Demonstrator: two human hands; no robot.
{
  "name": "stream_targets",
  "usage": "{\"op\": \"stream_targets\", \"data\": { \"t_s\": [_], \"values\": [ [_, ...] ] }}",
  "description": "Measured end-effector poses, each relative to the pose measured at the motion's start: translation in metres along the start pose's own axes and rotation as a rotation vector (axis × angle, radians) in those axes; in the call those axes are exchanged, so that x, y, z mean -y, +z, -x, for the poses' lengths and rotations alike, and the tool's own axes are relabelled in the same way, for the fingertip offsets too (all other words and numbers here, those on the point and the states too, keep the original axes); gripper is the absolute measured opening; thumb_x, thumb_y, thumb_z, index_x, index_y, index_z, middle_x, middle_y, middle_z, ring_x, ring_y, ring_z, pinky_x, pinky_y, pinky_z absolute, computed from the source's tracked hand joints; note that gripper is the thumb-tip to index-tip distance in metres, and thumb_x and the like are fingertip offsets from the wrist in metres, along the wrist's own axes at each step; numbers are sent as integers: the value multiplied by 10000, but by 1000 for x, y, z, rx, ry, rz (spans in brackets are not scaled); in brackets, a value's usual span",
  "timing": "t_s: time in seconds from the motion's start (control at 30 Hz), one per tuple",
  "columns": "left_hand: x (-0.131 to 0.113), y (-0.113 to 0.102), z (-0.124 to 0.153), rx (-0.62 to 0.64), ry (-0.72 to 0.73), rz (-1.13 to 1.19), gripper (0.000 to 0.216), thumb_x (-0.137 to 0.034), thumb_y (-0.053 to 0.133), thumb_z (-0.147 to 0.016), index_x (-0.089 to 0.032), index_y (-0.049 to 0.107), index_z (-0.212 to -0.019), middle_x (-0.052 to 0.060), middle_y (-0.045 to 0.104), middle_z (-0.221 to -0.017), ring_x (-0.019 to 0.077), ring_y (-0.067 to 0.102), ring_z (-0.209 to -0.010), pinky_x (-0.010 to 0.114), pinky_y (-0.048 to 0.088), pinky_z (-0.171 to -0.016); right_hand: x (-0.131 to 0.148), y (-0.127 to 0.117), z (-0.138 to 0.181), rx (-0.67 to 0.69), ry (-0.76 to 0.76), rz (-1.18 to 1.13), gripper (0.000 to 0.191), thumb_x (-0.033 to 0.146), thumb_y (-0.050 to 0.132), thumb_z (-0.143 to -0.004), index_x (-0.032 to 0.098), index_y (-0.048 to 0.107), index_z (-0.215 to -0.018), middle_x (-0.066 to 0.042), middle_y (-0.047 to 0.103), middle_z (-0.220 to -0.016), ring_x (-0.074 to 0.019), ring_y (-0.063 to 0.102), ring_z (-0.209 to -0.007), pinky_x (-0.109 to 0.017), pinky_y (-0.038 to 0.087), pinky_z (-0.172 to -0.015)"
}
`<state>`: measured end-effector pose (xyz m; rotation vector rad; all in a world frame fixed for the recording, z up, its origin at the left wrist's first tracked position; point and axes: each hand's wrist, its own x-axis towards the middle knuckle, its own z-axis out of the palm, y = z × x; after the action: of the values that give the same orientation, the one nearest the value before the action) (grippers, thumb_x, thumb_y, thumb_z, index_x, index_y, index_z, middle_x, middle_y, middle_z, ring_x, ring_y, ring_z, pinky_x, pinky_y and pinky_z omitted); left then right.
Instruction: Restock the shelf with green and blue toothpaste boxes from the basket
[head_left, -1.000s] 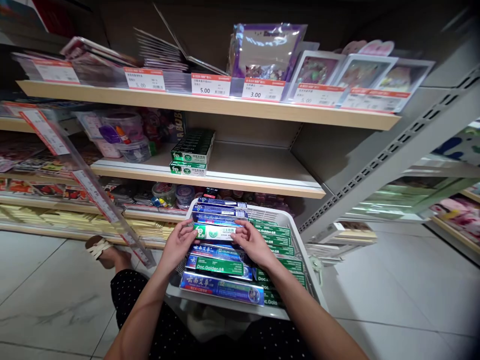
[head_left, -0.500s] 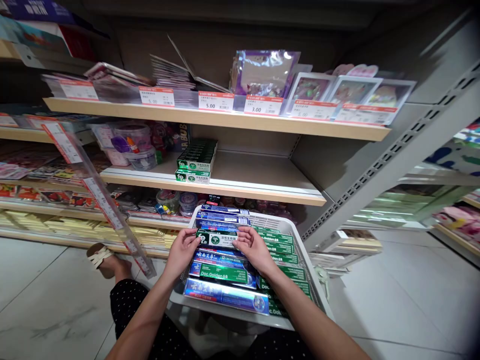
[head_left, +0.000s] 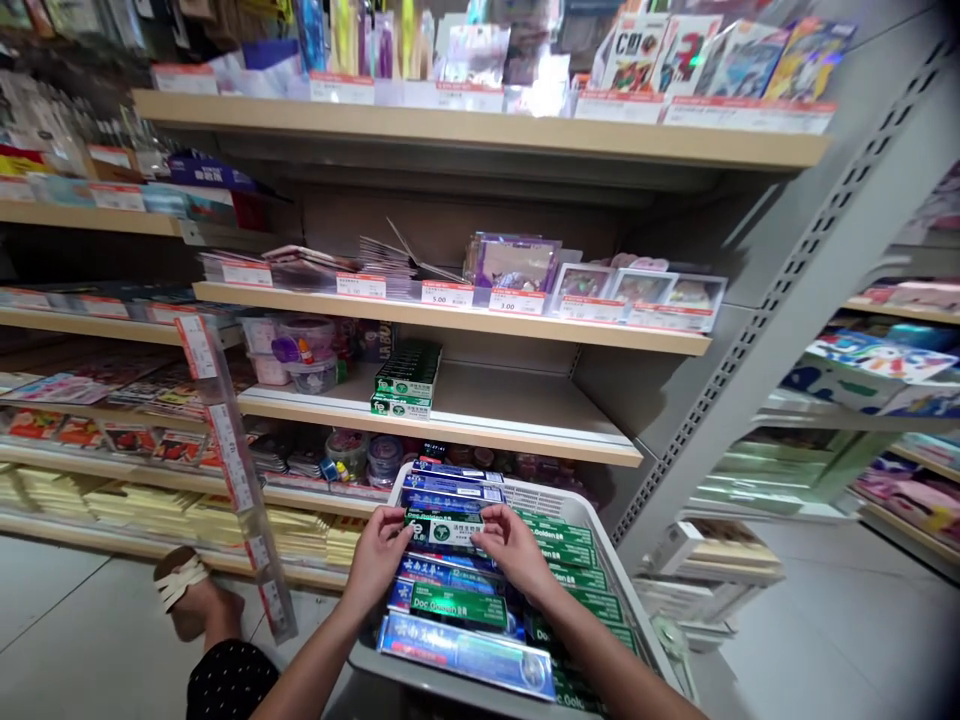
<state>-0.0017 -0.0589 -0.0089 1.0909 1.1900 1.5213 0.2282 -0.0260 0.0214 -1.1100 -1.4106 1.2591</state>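
Note:
Between my two hands is a green and white toothpaste box (head_left: 444,530), held level above the basket. My left hand (head_left: 380,552) pinches its left end, and my right hand (head_left: 516,548) is closed on its right end. Below them a light grey plastic basket (head_left: 664,655) holds blue toothpaste boxes (head_left: 465,655) on the left side and green toothpaste boxes (head_left: 577,553) on the right. One green box (head_left: 457,604) lies on top of the blue ones.
Ahead, a shelf (head_left: 525,400) carries a stack of green toothpaste boxes (head_left: 405,380) beside clear plastic tubs (head_left: 300,355). A strip of price tags (head_left: 232,460) hangs at the left. A shelf upright (head_left: 705,400) stands at the right. A sandalled foot (head_left: 191,600) rests on the tiled floor.
The view has tilted upward, so the shelves sit lower and a higher shelf shows. Both hands still hold the toothpaste box over the basket.

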Motion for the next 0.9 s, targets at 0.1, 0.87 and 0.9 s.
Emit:
{"op": "stream_targets", "data": {
  "t_s": [0.1,0.87,0.9],
  "values": [
    [-2,0,1,-23,11,14,346,-391,725,-702,-189,555,-927,70,685,-927,205,667,-920,342,519,-844,2,3,-3,-7,-15,5,458,411,816,-558,212,534,-858,17,552,-777,-152,571,-720,-306,519,-696],
    [-106,-38,-202,-328,467,-661,210,-291,591,-778,-186,535,-951,87,657,-918,241,646,-891,376,495,-816,87,90,-199,-230,-406,286,254,245,658,-713,191,526,-923,-41,625,-949,-151,633,-734,-314,534,-753],
    [-105,-38,-204,-329,471,-663,209,-289,588,-780,-184,535,-953,89,660,-919,241,647,-893,374,496,-814,86,91,-201,-239,-407,294,253,239,654,-718,190,522,-928,-46,623,-959,-149,634,-719,-315,532,-750]
  ]
}}
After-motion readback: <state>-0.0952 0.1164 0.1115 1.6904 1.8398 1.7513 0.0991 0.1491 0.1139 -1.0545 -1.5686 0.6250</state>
